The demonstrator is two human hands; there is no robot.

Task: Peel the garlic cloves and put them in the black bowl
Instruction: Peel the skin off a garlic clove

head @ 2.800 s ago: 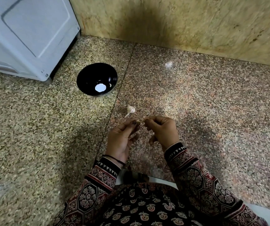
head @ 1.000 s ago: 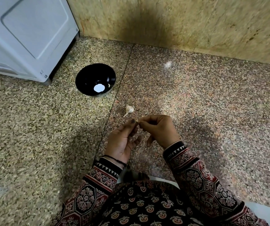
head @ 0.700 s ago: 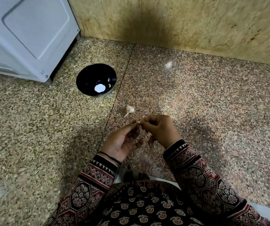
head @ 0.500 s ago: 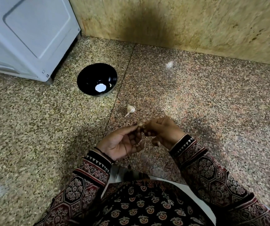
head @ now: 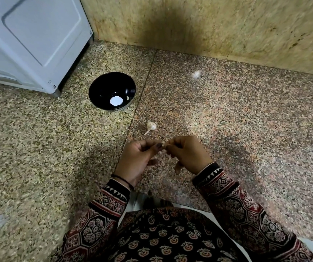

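Progress is judged early: garlic clove (head: 163, 147) is pinched between curled fingertips of left hand (head: 138, 159) and right hand (head: 187, 154), peel state unclear. Second garlic piece (head: 151, 126) lies unpeeled on floor (head: 246, 120) nearby. Contents of black bowl (head: 102, 86), well apart, cannot be told.

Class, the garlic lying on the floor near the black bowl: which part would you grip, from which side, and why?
Probably pinch the garlic round its plump body, coming from above. It lies on its side on the floor with nothing touching it, and its thin stem looks too slight to hold.
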